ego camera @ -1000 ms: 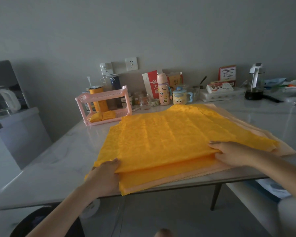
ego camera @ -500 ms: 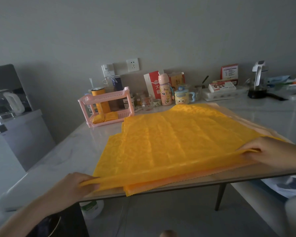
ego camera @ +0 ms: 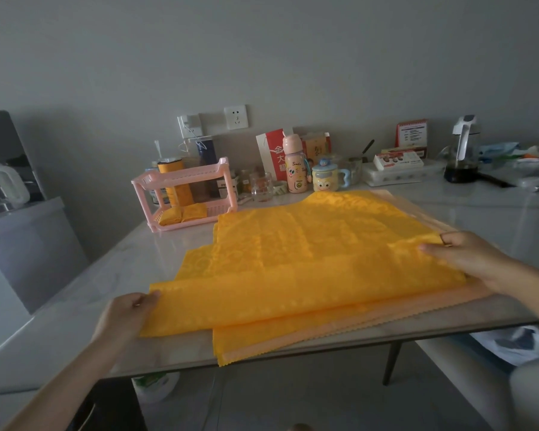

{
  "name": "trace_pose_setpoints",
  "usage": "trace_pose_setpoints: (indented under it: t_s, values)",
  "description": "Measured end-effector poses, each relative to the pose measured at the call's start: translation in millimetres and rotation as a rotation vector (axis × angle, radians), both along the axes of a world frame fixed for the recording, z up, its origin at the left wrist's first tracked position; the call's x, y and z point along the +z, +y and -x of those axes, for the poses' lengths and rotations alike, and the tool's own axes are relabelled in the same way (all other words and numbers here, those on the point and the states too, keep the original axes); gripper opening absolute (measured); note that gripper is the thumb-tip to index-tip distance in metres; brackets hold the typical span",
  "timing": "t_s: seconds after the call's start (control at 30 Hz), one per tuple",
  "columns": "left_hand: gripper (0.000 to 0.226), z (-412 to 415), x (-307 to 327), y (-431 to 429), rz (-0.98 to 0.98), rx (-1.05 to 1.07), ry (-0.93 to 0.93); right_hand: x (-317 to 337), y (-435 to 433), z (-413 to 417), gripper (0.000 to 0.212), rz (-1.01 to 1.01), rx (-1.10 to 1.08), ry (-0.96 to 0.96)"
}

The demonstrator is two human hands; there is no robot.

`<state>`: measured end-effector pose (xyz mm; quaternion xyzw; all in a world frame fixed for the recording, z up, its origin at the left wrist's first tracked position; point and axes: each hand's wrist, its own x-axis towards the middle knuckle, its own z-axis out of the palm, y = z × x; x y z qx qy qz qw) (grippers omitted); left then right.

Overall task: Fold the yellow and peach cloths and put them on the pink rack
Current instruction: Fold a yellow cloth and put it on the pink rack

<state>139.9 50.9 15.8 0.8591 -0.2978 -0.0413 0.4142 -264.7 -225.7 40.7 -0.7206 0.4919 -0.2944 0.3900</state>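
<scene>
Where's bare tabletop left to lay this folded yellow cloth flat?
Bare grey marble tabletop lies left of the yellow cloth stack, between the pink plastic rack and the left hand. Another patch lies beyond the right hand. The back edge along the wall is crowded with bottles, cups and boxes.

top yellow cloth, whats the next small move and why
Probably carry the near edge away toward the far edge to fold it in half. The left hand and right hand each pinch a side of the top yellow cloth, its front lifted off the stack beneath.
</scene>
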Motion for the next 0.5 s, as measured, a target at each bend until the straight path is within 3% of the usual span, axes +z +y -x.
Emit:
trace_pose_setpoints:
  t_s: [0.07, 0.23, 0.33, 0.5]
  values:
    - [0.047, 2, -4, -8, -0.014, 0.062, -0.120, -12, -7, -7, 0.035, 0.113, -0.052, 0.125]
    - [0.050, 4, -17, -9, -0.067, 0.114, -0.263, -29, -9, -16, 0.027, 0.371, -0.114, 0.263]
    - [0.037, 11, -16, -9, -0.078, 0.127, -0.328, -37, -9, -18, 0.032, 0.507, -0.138, 0.358]
    - [0.038, 21, -16, -7, -0.225, 0.161, -0.519, -44, -7, -18, 0.040, 0.570, -0.198, 0.449]
